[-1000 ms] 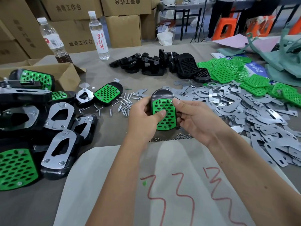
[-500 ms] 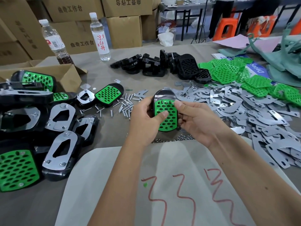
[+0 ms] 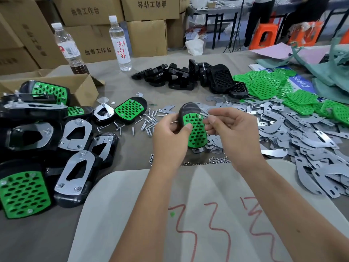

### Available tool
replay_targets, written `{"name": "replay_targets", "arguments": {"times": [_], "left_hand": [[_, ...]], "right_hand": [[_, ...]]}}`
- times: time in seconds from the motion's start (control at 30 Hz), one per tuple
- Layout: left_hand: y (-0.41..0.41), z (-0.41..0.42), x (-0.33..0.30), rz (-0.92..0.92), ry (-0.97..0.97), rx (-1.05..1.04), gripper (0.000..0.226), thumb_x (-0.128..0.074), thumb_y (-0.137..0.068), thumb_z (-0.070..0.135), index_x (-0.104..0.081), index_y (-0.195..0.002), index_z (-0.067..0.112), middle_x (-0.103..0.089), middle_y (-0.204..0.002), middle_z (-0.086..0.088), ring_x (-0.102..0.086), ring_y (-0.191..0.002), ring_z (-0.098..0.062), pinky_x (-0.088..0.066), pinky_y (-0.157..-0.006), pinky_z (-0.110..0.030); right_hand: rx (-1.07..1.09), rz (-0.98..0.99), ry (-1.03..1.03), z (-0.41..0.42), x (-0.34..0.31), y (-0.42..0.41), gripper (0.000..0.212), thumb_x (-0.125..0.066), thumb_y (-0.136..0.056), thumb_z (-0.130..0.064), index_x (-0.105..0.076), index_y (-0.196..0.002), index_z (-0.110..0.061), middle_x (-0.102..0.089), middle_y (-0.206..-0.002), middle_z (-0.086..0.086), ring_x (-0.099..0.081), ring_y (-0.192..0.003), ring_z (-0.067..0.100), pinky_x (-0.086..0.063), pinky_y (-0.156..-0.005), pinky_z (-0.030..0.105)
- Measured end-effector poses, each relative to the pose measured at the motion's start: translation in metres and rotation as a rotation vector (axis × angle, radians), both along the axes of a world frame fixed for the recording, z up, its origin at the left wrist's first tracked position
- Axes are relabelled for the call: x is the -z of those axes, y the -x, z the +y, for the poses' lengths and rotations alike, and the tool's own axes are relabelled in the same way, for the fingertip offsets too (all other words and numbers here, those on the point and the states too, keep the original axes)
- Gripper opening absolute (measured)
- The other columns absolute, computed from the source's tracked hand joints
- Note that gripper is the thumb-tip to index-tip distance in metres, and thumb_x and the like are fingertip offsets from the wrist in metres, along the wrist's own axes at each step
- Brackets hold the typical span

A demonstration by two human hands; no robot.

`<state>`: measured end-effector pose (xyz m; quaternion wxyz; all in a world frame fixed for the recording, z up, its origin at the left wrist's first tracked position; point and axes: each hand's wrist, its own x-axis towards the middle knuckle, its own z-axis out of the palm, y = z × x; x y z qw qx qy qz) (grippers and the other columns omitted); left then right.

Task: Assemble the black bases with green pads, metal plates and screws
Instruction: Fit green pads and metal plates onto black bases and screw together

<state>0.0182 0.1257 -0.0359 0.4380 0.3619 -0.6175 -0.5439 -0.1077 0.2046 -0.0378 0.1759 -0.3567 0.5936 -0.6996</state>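
Head view. A black base [image 3: 188, 110] fitted with a green pad [image 3: 195, 131] is held at the centre of the frame, above the table [image 3: 122, 154]. Its long axis runs from upper left to lower right, the bare black end farther from the person and the padded end nearer.

The left hand [image 3: 170, 137] grips the base along its left edge, with the thumb lying on the pad's upper left part. The right hand [image 3: 232, 133] sits just right of the base, fingers curled and its fingertips [image 3: 210, 112] bunched at the pad's upper right corner. Whether they pinch a screw or merely press the pad cannot be told.

The workpiece lies between the two hands, and neither needs to reach for it.

Loose screws [image 3: 151, 120] lie just left of the left hand, which is the nearer one. Small nuts [image 3: 207, 161] lie in a line directly below the hands. The heap of metal plates [image 3: 292, 133] fills the right side, nearer the right hand.

Spare black bases [image 3: 188, 76] sit at upper centre and loose green pads [image 3: 264, 86] at upper right. Finished assemblies [image 3: 56, 148] are stacked at the left edge.

Judgement: fastening the pad appears to be in hand. The screws lie on the opposite side from the right hand.
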Motion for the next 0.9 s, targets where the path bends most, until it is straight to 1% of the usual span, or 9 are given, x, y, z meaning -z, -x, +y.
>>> {"name": "replay_targets", "arguments": {"times": [0.13,0.37,0.43,0.53,0.6,0.67,0.7,0.73,0.9], "left_hand": [[0.003,0.005,-0.002,-0.043,0.173,0.008,0.028,-0.067,-0.091,-0.005,-0.071,-0.115,0.010,-0.079,-0.096,0.001,-0.076,-0.089,-0.011,-0.062,-0.086,-0.039],[0.006,0.009,-0.001,-0.069,0.242,0.035,0.034,-0.068,-0.088,-0.007,-0.071,-0.115,0.013,-0.079,-0.096,0.003,-0.076,-0.091,-0.008,-0.062,-0.086,-0.043],[0.007,0.011,0.000,-0.087,0.273,0.023,0.033,-0.069,-0.088,-0.005,-0.071,-0.114,0.015,-0.078,-0.096,0.006,-0.075,-0.091,-0.008,-0.062,-0.086,-0.042],[0.008,0.013,0.002,-0.128,0.335,-0.018,0.033,-0.069,-0.085,0.002,-0.071,-0.112,0.021,-0.077,-0.094,0.011,-0.073,-0.090,-0.005,-0.061,-0.085,-0.040],[0.007,0.013,0.002,-0.144,0.377,-0.026,0.034,-0.068,-0.084,0.006,-0.070,-0.114,0.022,-0.076,-0.094,0.011,-0.072,-0.090,-0.006,-0.060,-0.086,-0.039],[0.006,0.012,0.002,-0.182,0.434,-0.024,0.036,-0.071,-0.085,0.004,-0.070,-0.117,0.020,-0.076,-0.096,0.009,-0.072,-0.093,-0.010,-0.059,-0.088,-0.041],[0.005,0.011,0.001,-0.190,0.451,-0.026,0.036,-0.071,-0.085,0.004,-0.070,-0.118,0.020,-0.077,-0.097,0.008,-0.073,-0.093,-0.012,-0.059,-0.088,-0.042],[0.005,0.010,0.000,-0.184,0.456,-0.027,0.036,-0.071,-0.085,0.005,-0.070,-0.118,0.020,-0.077,-0.096,0.009,-0.073,-0.093,-0.012,-0.059,-0.087,-0.042],[0.004,0.013,-0.001,-0.189,0.459,-0.014,0.030,-0.060,-0.084,0.013,-0.069,-0.111,0.023,-0.076,-0.088,0.007,-0.074,-0.086,-0.017,-0.060,-0.080,-0.045]], "right_hand": [[-0.037,0.129,0.012,0.000,-0.003,-0.005,0.022,-0.068,-0.094,0.003,-0.076,-0.090,-0.017,-0.078,-0.077,0.004,-0.072,-0.066,0.019,-0.059,-0.066,0.026],[0.017,0.220,0.027,0.002,-0.004,-0.006,0.024,-0.067,-0.093,0.001,-0.077,-0.090,-0.021,-0.077,-0.076,0.002,-0.073,-0.065,0.022,-0.062,-0.066,0.032],[0.111,0.320,0.009,0.003,-0.003,-0.007,0.025,-0.067,-0.093,-0.001,-0.075,-0.088,-0.024,-0.075,-0.073,-0.002,-0.072,-0.063,0.015,-0.063,-0.066,0.035],[0.195,0.542,-0.037,0.003,-0.002,-0.013,0.013,-0.066,-0.094,-0.005,-0.074,-0.090,-0.015,-0.072,-0.070,-0.004,-0.071,-0.063,0.014,-0.061,-0.065,0.041],[0.174,0.397,-0.045,0.001,0.000,-0.013,0.014,-0.066,-0.094,-0.001,-0.073,-0.088,-0.011,-0.072,-0.067,-0.002,-0.070,-0.060,0.016,-0.059,-0.059,0.034],[0.050,0.017,-0.032,0.001,-0.004,-0.012,0.018,-0.066,-0.095,0.002,-0.073,-0.085,-0.010,-0.074,-0.068,0.005,-0.068,-0.058,0.016,-0.055,-0.056,0.026],[-0.003,-0.077,-0.025,0.001,-0.007,-0.011,0.018,-0.066,-0.096,0.003,-0.073,-0.085,-0.010,-0.075,-0.069,0.007,-0.067,-0.058,0.017,-0.054,-0.056,0.025],[-0.018,-0.056,-0.028,0.002,-0.008,-0.009,0.018,-0.066,-0.096,0.003,-0.073,-0.085,-0.010,-0.075,-0.070,0.008,-0.066,-0.058,0.017,-0.054,-0.056,0.025],[0.181,0.693,-0.048,0.004,-0.004,-0.011,0.010,-0.066,-0.093,-0.003,-0.072,-0.087,-0.009,-0.070,-0.072,-0.001,-0.068,-0.064,0.019,-0.057,-0.064,0.041]]}}
